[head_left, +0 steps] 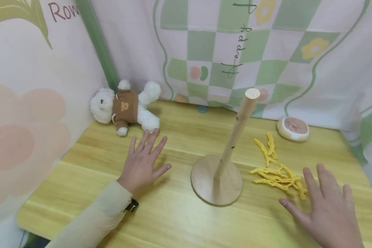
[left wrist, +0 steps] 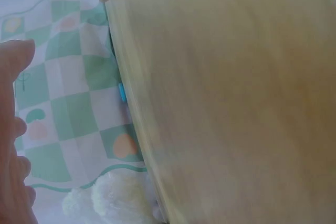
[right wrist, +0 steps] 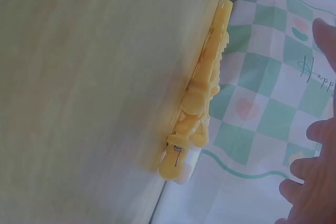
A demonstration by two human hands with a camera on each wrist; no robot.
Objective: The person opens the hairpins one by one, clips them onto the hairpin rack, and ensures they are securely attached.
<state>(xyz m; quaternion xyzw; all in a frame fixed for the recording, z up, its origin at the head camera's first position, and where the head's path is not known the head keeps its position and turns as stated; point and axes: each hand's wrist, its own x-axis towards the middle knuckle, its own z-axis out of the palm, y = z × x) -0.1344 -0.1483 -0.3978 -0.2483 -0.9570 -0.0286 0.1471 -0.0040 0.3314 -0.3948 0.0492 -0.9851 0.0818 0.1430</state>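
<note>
My left hand (head_left: 141, 165) is spread with straight fingers over the left of the table, its fingertips close to a white plush toy (head_left: 127, 106) in a brown shirt. Nothing is held in it. At the lower right, my right hand (head_left: 330, 206) is also spread and holds nothing. Just left of its fingers lie several yellow branch-shaped plastic pieces (head_left: 277, 179); they show edge-on in the right wrist view as yellow pieces (right wrist: 197, 98). Between the hands a wooden post (head_left: 235, 136) with small holes stands upright on a round wooden base (head_left: 203, 179).
A white device with a pinkish top (head_left: 294, 128) sits at the back right of the wooden table (head_left: 173, 217). Near the back edge lies a small blue ring (head_left: 202, 109). A checked curtain (head_left: 229, 44) hangs behind, and a pale printed cloth (head_left: 34, 103) borders the left side.
</note>
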